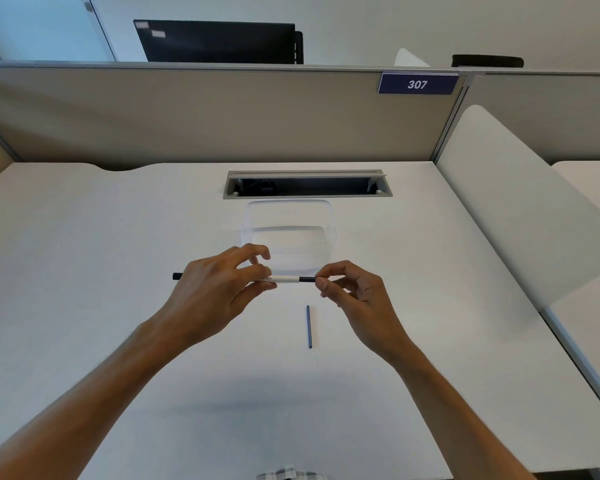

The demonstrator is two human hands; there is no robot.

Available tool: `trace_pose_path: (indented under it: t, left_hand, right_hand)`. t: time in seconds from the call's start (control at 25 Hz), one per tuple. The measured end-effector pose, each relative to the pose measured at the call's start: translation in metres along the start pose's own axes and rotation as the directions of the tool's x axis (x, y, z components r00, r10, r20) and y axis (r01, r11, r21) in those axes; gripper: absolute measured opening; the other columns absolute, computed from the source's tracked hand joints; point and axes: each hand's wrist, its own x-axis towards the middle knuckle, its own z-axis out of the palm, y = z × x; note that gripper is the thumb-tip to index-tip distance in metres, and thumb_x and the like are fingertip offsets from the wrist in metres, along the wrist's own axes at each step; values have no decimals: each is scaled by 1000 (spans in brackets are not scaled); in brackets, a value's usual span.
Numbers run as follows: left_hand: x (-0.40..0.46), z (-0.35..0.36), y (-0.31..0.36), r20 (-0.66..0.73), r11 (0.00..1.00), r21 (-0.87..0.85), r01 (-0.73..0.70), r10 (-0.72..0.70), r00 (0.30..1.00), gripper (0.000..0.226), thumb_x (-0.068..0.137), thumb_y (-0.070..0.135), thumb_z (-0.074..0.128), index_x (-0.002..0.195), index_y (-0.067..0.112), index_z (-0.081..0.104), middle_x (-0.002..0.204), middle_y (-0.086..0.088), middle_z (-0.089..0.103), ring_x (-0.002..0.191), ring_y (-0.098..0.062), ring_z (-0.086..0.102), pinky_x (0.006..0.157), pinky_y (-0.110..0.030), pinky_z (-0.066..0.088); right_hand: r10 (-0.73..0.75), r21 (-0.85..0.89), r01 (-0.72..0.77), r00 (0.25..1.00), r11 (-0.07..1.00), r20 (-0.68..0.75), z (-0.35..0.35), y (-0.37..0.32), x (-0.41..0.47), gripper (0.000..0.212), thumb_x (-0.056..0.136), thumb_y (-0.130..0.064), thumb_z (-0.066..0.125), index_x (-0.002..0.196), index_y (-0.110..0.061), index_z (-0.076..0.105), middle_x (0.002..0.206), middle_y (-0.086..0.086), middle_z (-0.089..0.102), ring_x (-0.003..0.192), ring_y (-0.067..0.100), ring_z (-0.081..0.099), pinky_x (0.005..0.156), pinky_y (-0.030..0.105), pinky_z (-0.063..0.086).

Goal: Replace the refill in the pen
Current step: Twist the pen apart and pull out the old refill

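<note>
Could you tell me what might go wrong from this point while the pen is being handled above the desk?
1. The right hand only pinches the pen's dark tip end, so a small part could slip free and drop; the open cable slot lies beyond.
2. The blue refill lies loose on the desk between the forearms, so a wrist might nudge it and roll it away.
3. The left hand holds the barrel lightly in mid-air, so a twist may pull it loose.

A plain white desk is seen filling most of the frame, with a grey cable tray slot set into it at upper centre. A clear plastic container is parked just below that slot. A thin blue refill is laid flat near the middle, pointing away from the viewer.
</note>
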Motion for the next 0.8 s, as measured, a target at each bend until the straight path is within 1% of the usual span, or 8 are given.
trace_pose_path:
  t: [0.08, 0.2, 0.32, 0.44, 0.56, 0.8]
  left_hand:
    - [-1, 0, 0, 1, 1000, 0, 7, -7, 1000, 15, 88, 31, 63, 90, 20, 73, 113, 4, 65, 68, -12, 60, 50, -22, 35]
    - [-2, 1, -1, 10, 1000, 2, 16, -16, 1000, 16, 88, 32, 62, 91, 20, 73, 114, 5, 65, 69, -12, 61, 52, -21, 34]
    - [-3, 1, -2, 12, 1000, -4, 19, -19, 1000, 16, 88, 32, 62, 91, 20, 73, 114, 5, 65, 69, -13, 62, 51, -21, 36]
    - [-4, 1, -1, 15, 1000, 0, 19, -19, 1000, 17, 88, 33, 61, 91, 21, 73, 114, 5, 64, 69, -12, 61, 51, -20, 35]
    - [-4, 2, 0, 12, 1000, 1, 17, -17, 1000, 16, 88, 32, 62, 91, 20, 73, 113, 5, 64, 69, -12, 61, 51, -20, 33]
    - [-6, 1, -1, 4, 1000, 3, 22, -22, 1000, 19, 90, 34, 59, 92, 22, 73, 115, 7, 63, 72, -11, 60, 48, -23, 40]
  right_hand:
    - [-3, 19, 4, 1000, 1000, -6, 0, -1, 0, 2, 90, -16, 70, 92, -17, 71, 92, -7, 71, 77, 8, 63, 74, 25, 48]
    - [-8, 22, 9, 1000, 1000, -22, -1, -1, -1, 8, 87, -13, 73, 90, -21, 73, 92, -6, 73, 76, 6, 64, 69, 21, 47]
    - [-21, -11, 21, 999, 1000, -41, -3, 1, -2, 10, 86, -14, 74, 92, -22, 76, 93, -6, 76, 80, 8, 68, 70, 22, 46]
    - [-34, -57, 31, 998, 998, -54, -4, 2, -3, 12, 87, -16, 74, 96, -22, 77, 94, -6, 77, 85, 9, 69, 72, 24, 45]
    - [-40, -68, 37, 998, 997, -55, -5, 1, -4, 11, 87, -16, 74, 95, -22, 77, 94, -6, 77, 84, 7, 69, 71, 23, 45]
    - [-58, -62, 53, 996, 997, -72, -8, 1, -7, 11, 85, -14, 75, 93, -21, 77, 91, -7, 76, 80, 5, 68, 69, 19, 44]
